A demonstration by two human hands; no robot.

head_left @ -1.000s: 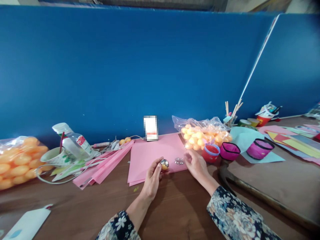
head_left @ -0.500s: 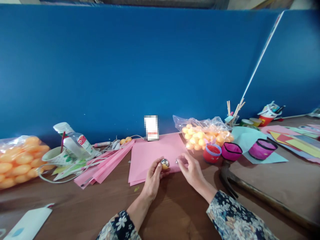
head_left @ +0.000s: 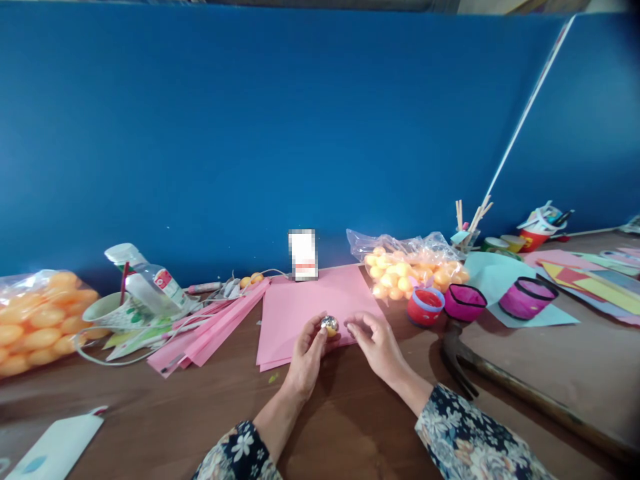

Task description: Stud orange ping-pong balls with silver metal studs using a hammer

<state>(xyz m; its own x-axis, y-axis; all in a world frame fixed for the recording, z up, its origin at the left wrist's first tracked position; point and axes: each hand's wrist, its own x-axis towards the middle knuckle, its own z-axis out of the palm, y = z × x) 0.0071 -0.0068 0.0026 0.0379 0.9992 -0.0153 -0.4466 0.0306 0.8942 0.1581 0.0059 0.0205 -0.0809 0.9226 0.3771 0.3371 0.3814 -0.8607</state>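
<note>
Nearest, the floral sleeves [head_left: 237, 457] run off the near edge, so the upper arms are out of view. At near left, a pale card [head_left: 55, 447] with a blue oval is cut off by the same edge. At near right, the wooden handle of a hammer [head_left: 530, 390] slants across the brown surface [head_left: 345, 433] towards the right edge.

Over the near edge of the pink sheets [head_left: 315, 300], the left hand [head_left: 305, 363] grasps a small ball [head_left: 329, 325], silvery on top and yellowish below; the fingers hide part of it. The right hand [head_left: 381, 350] is just to its right, thumb and fingertips drawn close together; whether they pinch anything is too small to tell.

Farther left, a bag of orange balls [head_left: 43, 330] is cut off by the left edge, and a tilted bottle [head_left: 153, 290] partly hides behind a patterned cup [head_left: 107, 312]. Farther right, a red cup [head_left: 424, 315] stands in front of a clear bag [head_left: 400, 267] of orange balls, beside two magenta cups [head_left: 465, 305]. Beyond the sheets, a white upright panel [head_left: 304, 248] is pixelated and unreadable against the blue wall [head_left: 300, 133].
</note>
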